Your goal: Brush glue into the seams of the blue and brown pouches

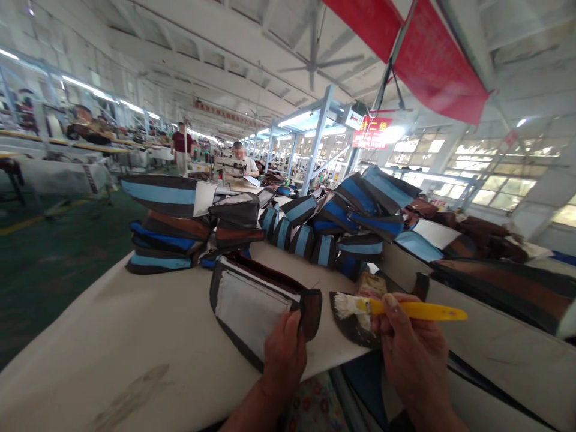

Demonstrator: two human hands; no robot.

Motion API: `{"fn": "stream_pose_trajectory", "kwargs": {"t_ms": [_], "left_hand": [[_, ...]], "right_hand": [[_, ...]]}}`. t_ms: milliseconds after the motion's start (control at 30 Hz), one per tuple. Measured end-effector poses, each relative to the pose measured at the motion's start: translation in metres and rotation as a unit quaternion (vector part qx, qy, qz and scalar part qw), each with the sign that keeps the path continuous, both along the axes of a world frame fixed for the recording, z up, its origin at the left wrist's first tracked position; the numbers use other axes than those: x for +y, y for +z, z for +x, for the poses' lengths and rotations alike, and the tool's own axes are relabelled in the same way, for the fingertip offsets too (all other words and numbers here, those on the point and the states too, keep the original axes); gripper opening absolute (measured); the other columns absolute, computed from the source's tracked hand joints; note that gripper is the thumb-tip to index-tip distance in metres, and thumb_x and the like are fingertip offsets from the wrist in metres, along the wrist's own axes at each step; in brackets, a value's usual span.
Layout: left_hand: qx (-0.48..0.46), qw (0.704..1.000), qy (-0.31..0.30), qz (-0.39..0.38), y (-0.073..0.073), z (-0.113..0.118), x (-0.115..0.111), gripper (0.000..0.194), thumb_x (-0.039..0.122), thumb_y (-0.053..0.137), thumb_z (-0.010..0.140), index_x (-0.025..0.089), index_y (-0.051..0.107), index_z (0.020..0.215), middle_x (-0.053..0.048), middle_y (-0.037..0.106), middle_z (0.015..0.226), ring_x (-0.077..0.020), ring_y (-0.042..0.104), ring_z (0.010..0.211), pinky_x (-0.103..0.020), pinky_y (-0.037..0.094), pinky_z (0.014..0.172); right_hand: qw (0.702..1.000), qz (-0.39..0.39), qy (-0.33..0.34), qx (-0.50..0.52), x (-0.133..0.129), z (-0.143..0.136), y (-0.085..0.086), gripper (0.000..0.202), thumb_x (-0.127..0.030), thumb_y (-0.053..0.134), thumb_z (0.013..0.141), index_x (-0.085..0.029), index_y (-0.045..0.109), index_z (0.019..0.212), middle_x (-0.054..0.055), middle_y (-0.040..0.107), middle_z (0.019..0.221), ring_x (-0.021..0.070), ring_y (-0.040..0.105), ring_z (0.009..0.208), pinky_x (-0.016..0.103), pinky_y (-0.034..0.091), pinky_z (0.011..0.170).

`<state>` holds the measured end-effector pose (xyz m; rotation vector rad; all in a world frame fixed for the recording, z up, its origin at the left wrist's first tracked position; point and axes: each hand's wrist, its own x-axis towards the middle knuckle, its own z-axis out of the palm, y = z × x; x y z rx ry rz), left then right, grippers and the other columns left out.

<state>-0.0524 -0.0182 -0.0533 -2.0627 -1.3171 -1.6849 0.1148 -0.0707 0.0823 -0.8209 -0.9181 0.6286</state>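
pinching a brush (423,310) by its yellow handle, the right hand (416,351) is holding the whitened bristles (346,305) out to its left, over a dark pad (357,330) that is carrying smears of white paste; whether the bristles are pressing on it, i cannot tell. left of that grip, the left hand (284,348) is clasping a pouch (249,312) at its near right part, the pale panel turning toward the wearer and the long mouth opening along the top. the pouch is tilting over the table (112,336), just beside the pad but apart from the bristles. by the look of it, the step in hand is loading the brush with paste, and the next move is probably calling for an even, not dripping, load, with the left grip steadying the pouch so that an edge is facing the brush. beyond the left hand, a stack of pouches (164,234) is lying farther left; straight ahead of both grips, a blue-striped pile (360,207) is rising, and brown and dark pieces (504,279) are spreading to the right of the brush.
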Motion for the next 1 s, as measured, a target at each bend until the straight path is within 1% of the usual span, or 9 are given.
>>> {"fn": "stream_pose_trajectory", "kwargs": {"t_ms": [200,400,500,600,667,733,800,900,1000], "left_hand": [[0.157,0.985,-0.004,0.065,0.013,-0.046,-0.030,0.026,0.007,0.048,0.089,0.015,0.060,0.110,-0.008,0.066,0.084,-0.0182,0.061,0.071,-0.029,0.053,0.063],[0.208,0.974,0.019,0.082,0.016,-0.055,-0.034,0.023,0.009,0.045,0.092,0.015,0.060,0.108,-0.008,0.065,0.083,-0.0165,0.059,0.066,-0.029,0.050,0.058],[0.212,0.974,0.002,0.082,0.017,-0.056,-0.033,0.023,0.010,0.041,0.094,0.014,0.060,0.108,-0.008,0.065,0.085,-0.0164,0.058,0.066,-0.029,0.050,0.057],[0.212,0.974,-0.020,0.082,0.018,-0.055,-0.033,0.026,0.010,0.037,0.095,0.011,0.059,0.108,-0.008,0.065,0.084,-0.0170,0.058,0.066,-0.030,0.050,0.057],[0.215,0.973,-0.020,0.075,0.017,-0.054,-0.033,0.025,0.010,0.038,0.094,0.011,0.059,0.107,-0.008,0.065,0.082,-0.0182,0.058,0.066,-0.031,0.050,0.056],[0.218,0.974,-0.014,0.068,0.016,-0.054,-0.032,0.024,0.010,0.042,0.092,0.012,0.059,0.108,-0.008,0.065,0.083,-0.0189,0.058,0.066,-0.032,0.050,0.056],[0.218,0.974,-0.018,0.064,0.014,-0.055,-0.031,0.024,0.009,0.044,0.091,0.012,0.059,0.109,-0.008,0.065,0.085,-0.0190,0.059,0.068,-0.032,0.051,0.058],[0.211,0.975,-0.030,0.061,0.014,-0.057,-0.031,0.024,0.010,0.044,0.091,0.013,0.059,0.110,-0.007,0.065,0.084,-0.0188,0.059,0.068,-0.030,0.051,0.059],[0.171,0.984,-0.039,0.033,0.015,-0.059,-0.033,0.024,0.010,0.044,0.090,0.016,0.059,0.108,-0.006,0.063,0.082,-0.0178,0.060,0.068,-0.027,0.050,0.057]], "right_hand": [[0.973,0.030,-0.032,-0.225,0.008,-0.027,0.005,0.017,-0.035,0.068,0.088,-0.019,0.063,0.086,-0.005,0.055,0.060,0.0118,0.054,0.051,0.023,0.044,0.050],[0.837,0.091,0.061,-0.537,0.031,-0.048,-0.003,0.012,-0.026,0.055,0.094,-0.020,0.060,0.086,0.000,0.065,0.072,0.0144,0.063,0.064,0.025,0.048,0.062],[0.781,0.085,0.021,-0.619,0.037,-0.039,-0.002,0.013,-0.026,0.053,0.094,-0.020,0.060,0.085,0.001,0.066,0.072,0.0165,0.063,0.064,0.028,0.047,0.063],[0.792,0.098,-0.037,-0.601,0.034,-0.035,0.002,0.011,-0.028,0.054,0.094,-0.020,0.059,0.087,0.001,0.066,0.074,0.0169,0.064,0.064,0.029,0.047,0.064],[0.800,0.098,0.006,-0.592,0.033,-0.037,0.003,0.011,-0.027,0.053,0.095,-0.021,0.059,0.088,0.001,0.066,0.074,0.0155,0.063,0.064,0.027,0.048,0.063],[0.776,0.094,0.045,-0.622,0.034,-0.040,0.001,0.014,-0.026,0.050,0.095,-0.020,0.059,0.086,0.001,0.066,0.073,0.0158,0.063,0.064,0.027,0.047,0.062],[0.762,0.098,0.025,-0.640,0.036,-0.042,-0.001,0.016,-0.027,0.050,0.096,-0.019,0.059,0.085,0.003,0.066,0.072,0.0175,0.064,0.066,0.028,0.047,0.063],[0.800,0.083,0.020,-0.594,0.038,-0.043,-0.004,0.015,-0.028,0.051,0.096,-0.019,0.059,0.087,0.002,0.066,0.074,0.0165,0.064,0.067,0.027,0.047,0.065],[0.801,0.072,0.056,-0.591,0.039,-0.041,-0.005,0.015,-0.028,0.052,0.096,-0.020,0.060,0.086,0.001,0.066,0.075,0.0159,0.064,0.067,0.026,0.047,0.064]]}}
